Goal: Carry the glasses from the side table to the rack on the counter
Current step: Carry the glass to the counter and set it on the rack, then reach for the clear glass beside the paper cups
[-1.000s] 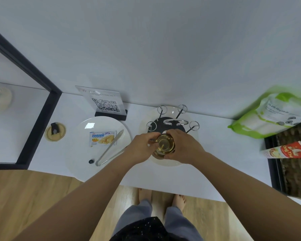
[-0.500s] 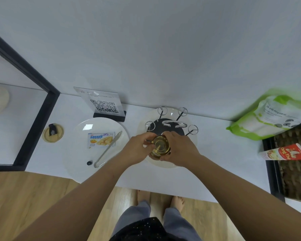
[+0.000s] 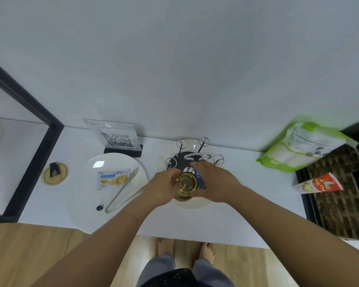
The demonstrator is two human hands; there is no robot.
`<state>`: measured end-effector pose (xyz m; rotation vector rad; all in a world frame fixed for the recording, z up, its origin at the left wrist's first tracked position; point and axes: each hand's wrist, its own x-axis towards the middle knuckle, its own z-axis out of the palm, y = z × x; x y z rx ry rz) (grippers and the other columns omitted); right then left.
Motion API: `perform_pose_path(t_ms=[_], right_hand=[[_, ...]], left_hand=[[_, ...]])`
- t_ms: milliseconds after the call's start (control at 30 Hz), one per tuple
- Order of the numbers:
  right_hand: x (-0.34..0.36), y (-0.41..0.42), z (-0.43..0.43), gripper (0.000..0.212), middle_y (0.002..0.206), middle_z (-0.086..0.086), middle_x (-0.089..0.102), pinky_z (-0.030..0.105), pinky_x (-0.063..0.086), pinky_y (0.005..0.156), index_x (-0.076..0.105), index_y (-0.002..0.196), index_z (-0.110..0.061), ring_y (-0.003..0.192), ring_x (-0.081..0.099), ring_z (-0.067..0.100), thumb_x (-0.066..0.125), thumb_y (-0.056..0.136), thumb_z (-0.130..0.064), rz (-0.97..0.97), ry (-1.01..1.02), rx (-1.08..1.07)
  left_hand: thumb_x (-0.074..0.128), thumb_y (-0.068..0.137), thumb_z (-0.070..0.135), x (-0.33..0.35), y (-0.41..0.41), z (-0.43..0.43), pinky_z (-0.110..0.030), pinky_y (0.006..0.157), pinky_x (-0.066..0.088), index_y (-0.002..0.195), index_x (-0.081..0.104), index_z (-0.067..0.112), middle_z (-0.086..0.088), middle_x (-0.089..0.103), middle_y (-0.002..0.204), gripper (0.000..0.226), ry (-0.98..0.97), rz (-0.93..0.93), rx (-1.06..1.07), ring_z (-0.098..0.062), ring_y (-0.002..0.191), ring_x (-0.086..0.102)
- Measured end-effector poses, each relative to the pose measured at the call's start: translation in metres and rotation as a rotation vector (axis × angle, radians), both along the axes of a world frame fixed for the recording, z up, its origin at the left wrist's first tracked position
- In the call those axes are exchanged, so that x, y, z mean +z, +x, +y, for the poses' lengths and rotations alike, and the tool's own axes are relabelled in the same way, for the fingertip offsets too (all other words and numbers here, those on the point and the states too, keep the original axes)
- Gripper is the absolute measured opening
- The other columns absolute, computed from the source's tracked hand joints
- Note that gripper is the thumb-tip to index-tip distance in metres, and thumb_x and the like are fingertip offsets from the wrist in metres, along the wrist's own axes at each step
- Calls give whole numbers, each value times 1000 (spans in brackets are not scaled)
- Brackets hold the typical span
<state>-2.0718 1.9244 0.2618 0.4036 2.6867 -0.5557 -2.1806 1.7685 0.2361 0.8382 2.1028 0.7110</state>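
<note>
A small amber-tinted round glass (image 3: 186, 184) is held over the front edge of the chrome wire rack with looped prongs (image 3: 197, 156). The fingers of the left hand (image 3: 162, 188) and right hand (image 3: 215, 183) are curled round it from both sides, presumably so that it can be steadied onto a prong.

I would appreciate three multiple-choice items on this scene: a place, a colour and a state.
1. Where do the tongs lie? A in the basket; B on the white plate left of the rack; C on the floor.
2. What colour is the bag at the right? A red; B black; C green and white.
3. How is the glass? A held in both hands; B lying on a plate; C standing alone.
Answers: B, they rest beside the biscuit packet; C, green edges, white face; A, the left hand and right hand both grip it by the rack.
</note>
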Motion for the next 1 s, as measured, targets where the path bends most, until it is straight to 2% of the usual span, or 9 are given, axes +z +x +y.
perform_pose_path(t_ms=[100,267,500,667,700,833,1000], right_hand=[[13,6,4,88,147,-1,41,38,48,95,29,147,-24,124,49,22,72,77,-55,29,14,-9],[43,17,8,85,145,-1,41,36,45,96,30,148,-24,126,46,22,71,79,-53,66,49,-51],[85,42,18,80,144,0,43,39,45,96,34,146,-23,128,45,21,68,81,-55,201,112,-133],[120,75,21,70,143,-6,44,31,43,93,38,144,-26,125,45,13,61,86,-57,321,133,-257],[127,84,22,67,142,-6,45,28,42,93,39,143,-25,124,46,13,60,87,-56,345,133,-285],[153,115,28,58,130,-4,55,20,38,92,50,135,-21,116,52,10,63,87,-50,473,128,-438],[183,152,28,41,102,-7,64,24,52,80,59,120,-23,91,62,3,63,87,-46,623,-9,-641]], left_hand=[[58,94,22,8,-2,3,-32,94,50,126,55,20,-3,65,123,33,-9,27,-14,-20,109,61],[57,94,30,39,-13,14,-31,92,49,128,56,20,-2,63,128,35,62,42,14,-18,109,60],[52,96,39,100,-13,51,-25,86,45,125,58,24,4,67,121,33,248,119,-61,-7,96,59],[52,97,38,137,8,73,-10,71,40,120,61,25,10,65,109,28,397,102,-132,-5,94,59],[52,96,39,142,12,76,-11,74,42,118,62,26,11,65,109,27,422,89,-145,-5,95,60],[53,95,42,158,35,87,-32,88,53,110,65,30,9,70,107,23,503,21,-177,-9,98,67],[51,87,49,190,78,95,-40,87,55,96,68,32,9,73,97,25,587,-43,-223,-6,88,70]])
